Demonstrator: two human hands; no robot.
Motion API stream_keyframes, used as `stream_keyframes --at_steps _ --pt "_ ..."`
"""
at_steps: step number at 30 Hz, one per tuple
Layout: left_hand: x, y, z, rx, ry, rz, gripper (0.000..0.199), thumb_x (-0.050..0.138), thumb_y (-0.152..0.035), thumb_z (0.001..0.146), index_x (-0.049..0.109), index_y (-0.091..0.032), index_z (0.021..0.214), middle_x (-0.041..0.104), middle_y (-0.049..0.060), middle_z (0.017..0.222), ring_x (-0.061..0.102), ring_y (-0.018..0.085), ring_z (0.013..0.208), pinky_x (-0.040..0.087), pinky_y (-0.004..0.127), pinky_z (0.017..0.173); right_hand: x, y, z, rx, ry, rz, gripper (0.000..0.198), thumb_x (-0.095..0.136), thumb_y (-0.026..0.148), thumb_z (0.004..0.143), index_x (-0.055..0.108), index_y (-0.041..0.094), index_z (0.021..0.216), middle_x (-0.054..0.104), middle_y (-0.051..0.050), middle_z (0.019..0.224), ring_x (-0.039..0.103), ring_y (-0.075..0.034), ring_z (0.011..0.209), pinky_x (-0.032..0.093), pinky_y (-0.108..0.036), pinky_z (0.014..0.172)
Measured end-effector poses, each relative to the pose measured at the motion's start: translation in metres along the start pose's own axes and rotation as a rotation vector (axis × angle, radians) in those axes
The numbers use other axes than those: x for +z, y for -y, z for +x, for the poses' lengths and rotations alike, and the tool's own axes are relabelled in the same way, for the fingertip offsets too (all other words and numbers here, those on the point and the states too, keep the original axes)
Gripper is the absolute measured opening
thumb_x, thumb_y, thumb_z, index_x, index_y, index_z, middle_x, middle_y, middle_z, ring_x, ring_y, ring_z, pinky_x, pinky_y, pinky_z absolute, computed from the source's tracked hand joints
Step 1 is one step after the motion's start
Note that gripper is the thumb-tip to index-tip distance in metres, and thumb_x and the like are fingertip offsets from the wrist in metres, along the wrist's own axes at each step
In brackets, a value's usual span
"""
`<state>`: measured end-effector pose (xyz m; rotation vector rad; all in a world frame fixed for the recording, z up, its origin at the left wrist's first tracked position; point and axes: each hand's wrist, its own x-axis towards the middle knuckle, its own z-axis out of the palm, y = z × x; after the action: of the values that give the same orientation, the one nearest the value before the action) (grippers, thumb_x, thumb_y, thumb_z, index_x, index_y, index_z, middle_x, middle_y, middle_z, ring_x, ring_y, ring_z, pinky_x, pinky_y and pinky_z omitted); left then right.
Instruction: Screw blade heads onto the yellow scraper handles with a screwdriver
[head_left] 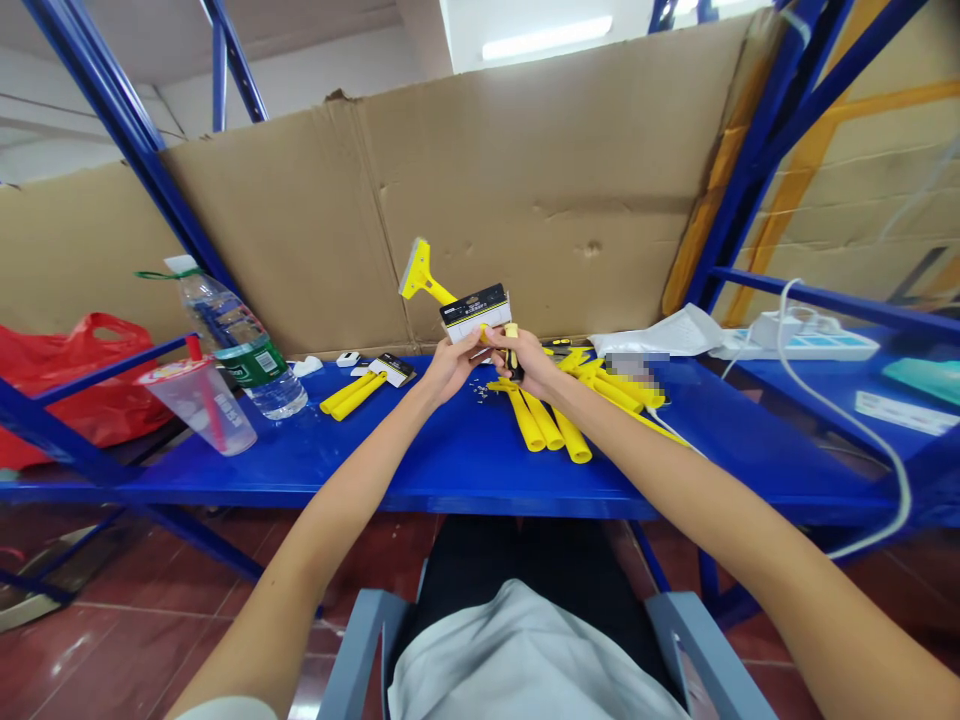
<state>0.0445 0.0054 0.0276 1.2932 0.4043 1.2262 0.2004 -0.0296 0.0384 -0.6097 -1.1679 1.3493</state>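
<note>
My left hand (451,368) is closed around a yellow scraper (428,280), raised above the table with its wide head tilted up to the left. A black and white header card (477,308) sits across the scraper's handle. My right hand (531,360) meets the left one at the card and grips a small black and pale-yellow tool (514,352), its kind partly hidden by the fingers. Below the hands, tiny loose bits (480,388) are scattered on the blue table (442,455). Several yellow scrapers (551,425) lie beneath my right forearm.
Carded yellow scrapers (358,393) lie at left, near a water bottle (251,345), a plastic cup (202,405) and a red bag (90,390). A white plastic bag (664,332), a power strip (802,343) and a white cable (874,420) are at right. Cardboard (555,190) stands behind.
</note>
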Motion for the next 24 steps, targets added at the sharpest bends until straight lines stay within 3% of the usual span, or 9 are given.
stream_keyframes --at_steps 5,12,19,24 --pt "-0.0014 -0.0005 0.0006 -0.007 -0.001 0.012 0.043 0.099 -0.052 0.074 0.082 -0.018 0.094 0.083 0.013 0.109 0.079 0.030 0.103 0.059 0.047 0.101 -0.0016 0.0018 0.0008 0.030 0.027 0.024 0.050 0.097 0.057 0.079 0.061 0.022 0.081 0.057 0.006 0.055 0.044 -0.008 0.043 0.033 -0.020 0.035" --pt "-0.0015 -0.0036 -0.0008 -0.030 0.021 0.082 0.052 0.094 -0.067 0.075 0.078 -0.018 0.078 0.083 0.014 0.101 0.078 0.030 0.097 0.061 0.049 0.100 -0.0039 0.0006 0.0039 0.104 0.028 0.050 0.037 0.087 0.050 0.089 0.065 0.021 0.082 0.064 0.003 0.055 0.039 -0.008 0.041 0.034 -0.019 0.035" --pt "-0.0020 -0.0030 -0.0001 -0.034 0.032 0.020 0.049 0.097 -0.059 0.077 0.079 -0.017 0.093 0.082 0.011 0.095 0.079 0.025 0.084 0.060 0.044 0.097 0.0004 0.0016 -0.0010 0.058 -0.021 0.094 0.040 0.096 0.038 0.081 0.060 0.023 0.079 0.059 0.005 0.056 0.045 -0.009 0.045 0.034 -0.019 0.034" --pt "-0.0037 0.0003 0.0000 -0.037 0.006 0.026 0.044 0.098 -0.053 0.079 0.079 -0.016 0.096 0.082 0.010 0.092 0.078 0.023 0.081 0.061 0.042 0.092 0.0014 -0.0006 -0.0017 0.082 -0.056 0.039 0.037 0.092 0.039 0.085 0.058 0.024 0.084 0.056 0.006 0.061 0.052 -0.010 0.048 0.036 -0.017 0.033"
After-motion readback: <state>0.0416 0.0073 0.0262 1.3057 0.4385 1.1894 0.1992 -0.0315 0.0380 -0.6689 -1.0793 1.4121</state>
